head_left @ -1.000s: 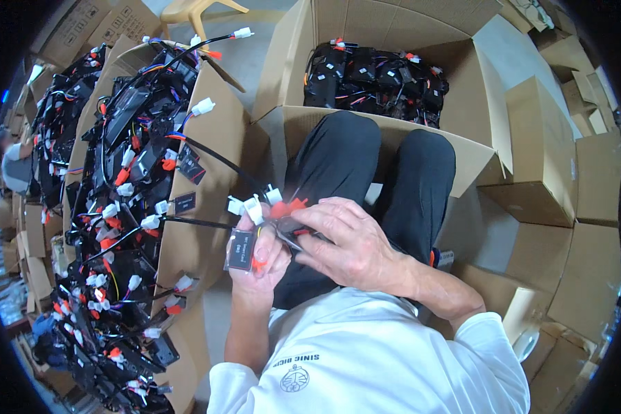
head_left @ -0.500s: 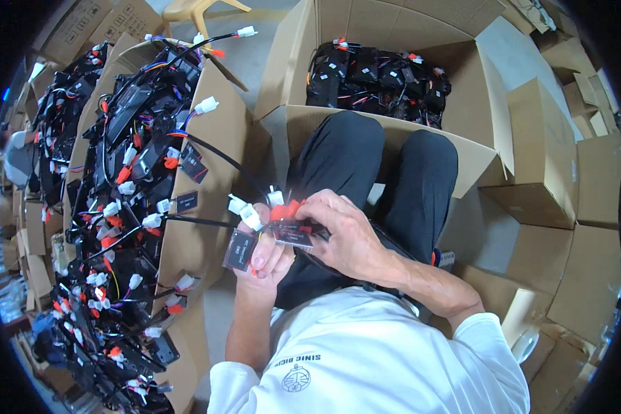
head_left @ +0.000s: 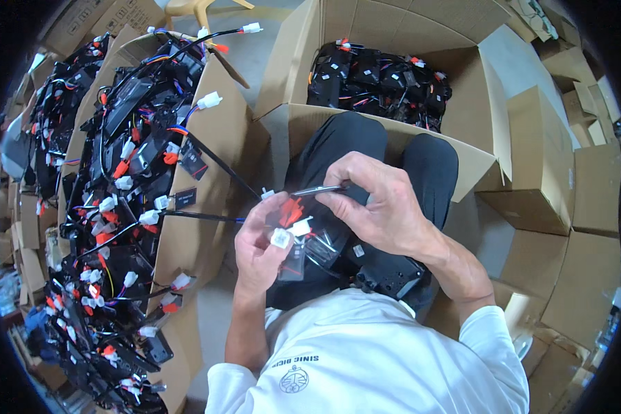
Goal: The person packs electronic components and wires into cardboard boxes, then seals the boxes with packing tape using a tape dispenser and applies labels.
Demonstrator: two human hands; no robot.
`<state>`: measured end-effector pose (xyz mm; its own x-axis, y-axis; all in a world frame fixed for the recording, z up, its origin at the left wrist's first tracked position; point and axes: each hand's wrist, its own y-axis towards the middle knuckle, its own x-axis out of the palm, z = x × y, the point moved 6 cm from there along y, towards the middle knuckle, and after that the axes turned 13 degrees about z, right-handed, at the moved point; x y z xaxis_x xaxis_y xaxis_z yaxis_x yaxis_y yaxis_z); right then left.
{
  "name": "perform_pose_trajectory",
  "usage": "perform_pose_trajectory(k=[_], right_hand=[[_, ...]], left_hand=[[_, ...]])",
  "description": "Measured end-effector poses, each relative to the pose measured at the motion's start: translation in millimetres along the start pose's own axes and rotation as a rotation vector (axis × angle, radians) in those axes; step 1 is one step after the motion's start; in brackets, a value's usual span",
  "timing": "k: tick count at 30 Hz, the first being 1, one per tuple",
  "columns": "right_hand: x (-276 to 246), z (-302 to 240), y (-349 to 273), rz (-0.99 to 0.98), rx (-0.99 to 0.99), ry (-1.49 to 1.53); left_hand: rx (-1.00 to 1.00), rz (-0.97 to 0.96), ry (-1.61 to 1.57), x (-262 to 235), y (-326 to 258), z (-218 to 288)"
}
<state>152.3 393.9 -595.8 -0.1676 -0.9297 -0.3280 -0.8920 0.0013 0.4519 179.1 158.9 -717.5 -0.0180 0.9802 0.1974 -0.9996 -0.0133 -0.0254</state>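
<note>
My left hand (head_left: 259, 248) is closed around cables with white connectors (head_left: 281, 238) and a red connector (head_left: 292, 212) at its fingertips. Below its fingers hangs a dark card in clear plastic (head_left: 293, 261). Between my right thumb and fingers, my right hand (head_left: 386, 203) pinches a thin dark flat card (head_left: 316, 190), seen nearly edge-on, whose left end comes close to my left fingertips. A black box-shaped unit (head_left: 390, 272) lies on my lap under my right wrist.
At left, an open carton (head_left: 217, 131) is heaped with black wired units (head_left: 127, 103); some cables hang over its side. Beyond my knees stands another open carton (head_left: 393, 127) holding similar units (head_left: 379, 76). Empty cartons (head_left: 535, 165) crowd the right. A yellow stool (head_left: 207, 8) is at the back.
My right hand has risen and moved right, tilting the dark card edge-on. My left hand has turned, shifting the connectors right and down. The black unit on my lap now shows.
</note>
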Motion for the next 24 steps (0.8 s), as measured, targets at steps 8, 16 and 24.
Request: perform_pose_trajectory(k=[8,16,24], right_hand=[[-13,-16,-12,0.016,-0.024,-0.047],[-36,-1,-35,0.087,0.049,-0.111],[-30,-14,-64,-0.001,0.018,-0.081]], left_hand=[[0.277,0.07,0.632,25,-17,21],[0.063,0.038,0.304,26,-17,18],[-0.219,0.084,0.057,21,-21,-1]])
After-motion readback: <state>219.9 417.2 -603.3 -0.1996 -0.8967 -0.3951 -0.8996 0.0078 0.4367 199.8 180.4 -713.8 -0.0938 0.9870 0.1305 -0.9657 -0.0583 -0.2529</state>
